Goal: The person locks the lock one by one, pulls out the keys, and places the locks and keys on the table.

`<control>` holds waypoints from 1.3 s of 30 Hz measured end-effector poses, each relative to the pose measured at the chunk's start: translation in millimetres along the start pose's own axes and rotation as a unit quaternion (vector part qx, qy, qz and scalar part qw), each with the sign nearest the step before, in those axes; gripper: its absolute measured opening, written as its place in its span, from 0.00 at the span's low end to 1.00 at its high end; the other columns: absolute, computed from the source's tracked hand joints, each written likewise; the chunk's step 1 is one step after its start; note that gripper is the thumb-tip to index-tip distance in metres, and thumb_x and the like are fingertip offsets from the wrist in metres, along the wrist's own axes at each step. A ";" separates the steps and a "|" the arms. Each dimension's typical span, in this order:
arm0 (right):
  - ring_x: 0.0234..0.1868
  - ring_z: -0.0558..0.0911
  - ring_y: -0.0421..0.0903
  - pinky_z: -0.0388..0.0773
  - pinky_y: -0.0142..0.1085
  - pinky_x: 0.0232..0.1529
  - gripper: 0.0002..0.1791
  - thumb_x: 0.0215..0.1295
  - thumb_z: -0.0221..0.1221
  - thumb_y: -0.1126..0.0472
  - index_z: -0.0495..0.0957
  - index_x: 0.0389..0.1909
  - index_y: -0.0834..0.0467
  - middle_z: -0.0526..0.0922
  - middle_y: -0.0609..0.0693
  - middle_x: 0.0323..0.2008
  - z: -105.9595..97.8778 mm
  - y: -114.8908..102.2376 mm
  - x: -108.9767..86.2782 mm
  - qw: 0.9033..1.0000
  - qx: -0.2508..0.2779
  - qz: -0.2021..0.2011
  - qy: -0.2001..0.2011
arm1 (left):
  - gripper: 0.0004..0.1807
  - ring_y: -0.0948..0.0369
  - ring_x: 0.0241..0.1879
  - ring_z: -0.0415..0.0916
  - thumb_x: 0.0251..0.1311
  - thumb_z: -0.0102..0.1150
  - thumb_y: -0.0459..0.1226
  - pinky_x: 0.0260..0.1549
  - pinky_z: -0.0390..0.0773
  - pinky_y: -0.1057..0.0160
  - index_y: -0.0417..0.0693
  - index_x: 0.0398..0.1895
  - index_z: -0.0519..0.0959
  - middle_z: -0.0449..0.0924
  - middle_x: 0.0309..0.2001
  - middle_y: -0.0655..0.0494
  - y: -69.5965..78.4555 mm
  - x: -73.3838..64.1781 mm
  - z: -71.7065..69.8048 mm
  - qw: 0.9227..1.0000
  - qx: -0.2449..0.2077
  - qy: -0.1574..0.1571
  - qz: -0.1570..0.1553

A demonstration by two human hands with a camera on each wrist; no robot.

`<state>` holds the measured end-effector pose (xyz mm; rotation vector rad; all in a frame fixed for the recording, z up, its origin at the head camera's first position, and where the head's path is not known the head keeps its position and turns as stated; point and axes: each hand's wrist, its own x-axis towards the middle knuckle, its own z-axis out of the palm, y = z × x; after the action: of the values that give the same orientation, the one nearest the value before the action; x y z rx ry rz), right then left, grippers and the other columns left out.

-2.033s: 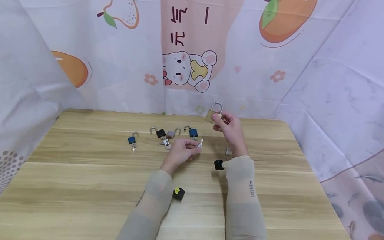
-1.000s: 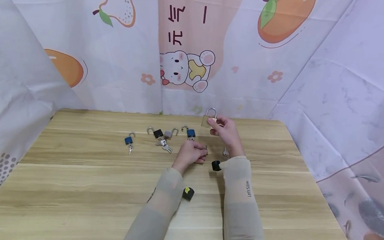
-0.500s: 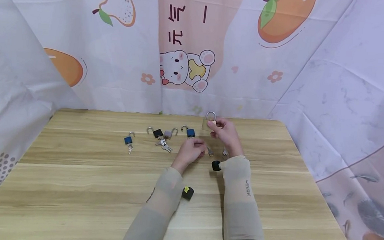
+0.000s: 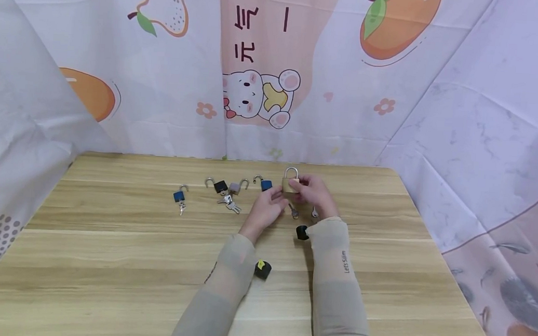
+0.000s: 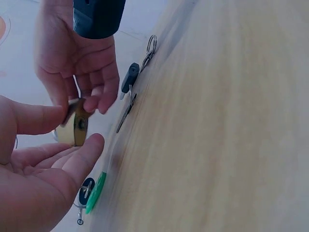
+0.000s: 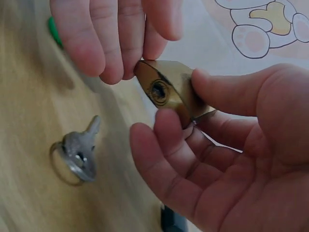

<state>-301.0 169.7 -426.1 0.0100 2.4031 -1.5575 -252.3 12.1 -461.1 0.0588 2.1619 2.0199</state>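
Note:
In the head view my right hand (image 4: 315, 193) pinches a brass padlock (image 4: 291, 185) by its right side, shackle closed and pointing up. The keyhole in the underside of the padlock (image 6: 159, 92) shows in the right wrist view, with no key in it. My left hand (image 4: 266, 209) is at the padlock's left side; its fairly straight fingertips reach the edge of the body, thumb apart from the fingers. A key on a ring (image 4: 294, 211) lies on the table below both hands, and another key (image 4: 315, 212) lies to its right, partly behind the right wrist.
Along the back of the table (image 4: 126, 262) lie unlocked padlocks with keys: a blue one (image 4: 179, 196), a black one (image 4: 221, 187), a grey one (image 4: 234, 188) and another blue one (image 4: 266, 185), partly behind the left hand. A printed curtain (image 4: 162, 93) hangs behind.
The left hand has set the key it held down on the table and let go of it, then moved up to the padlock. The right hand has lowered the padlock and shifted slightly left.

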 end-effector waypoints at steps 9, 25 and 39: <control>0.36 0.82 0.50 0.83 0.38 0.41 0.16 0.79 0.53 0.59 0.77 0.53 0.69 0.80 0.59 0.37 4.3 6.8 0.8 0.999 -0.035 0.003 -0.025 | 0.33 0.49 0.72 0.63 0.70 0.59 0.34 0.69 0.65 0.57 0.32 0.75 0.60 0.63 0.73 0.38 0.8 -1.8 0.5 1.000 0.022 -0.017 -0.006; 0.36 0.83 0.47 0.83 0.36 0.39 0.19 0.78 0.55 0.60 0.76 0.61 0.68 0.83 0.60 0.43 5.8 10.5 1.8 0.997 -0.073 0.023 0.007 | 0.34 0.49 0.73 0.62 0.71 0.57 0.35 0.70 0.64 0.56 0.32 0.76 0.58 0.60 0.74 0.39 -1.9 0.8 -0.2 0.999 0.030 -0.032 -0.017; 0.46 0.83 0.55 0.81 0.44 0.47 0.23 0.77 0.55 0.57 0.73 0.67 0.63 0.81 0.60 0.54 5.4 -3.5 -1.9 0.992 -0.105 -0.045 0.059 | 0.32 0.50 0.65 0.73 0.71 0.59 0.35 0.65 0.71 0.55 0.34 0.74 0.63 0.74 0.66 0.42 2.6 -2.5 -9.7 0.999 0.030 0.029 0.017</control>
<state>-298.5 163.7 -424.7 -0.0511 2.6841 -1.3670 -251.6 2.4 -457.8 0.0471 2.2729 1.9976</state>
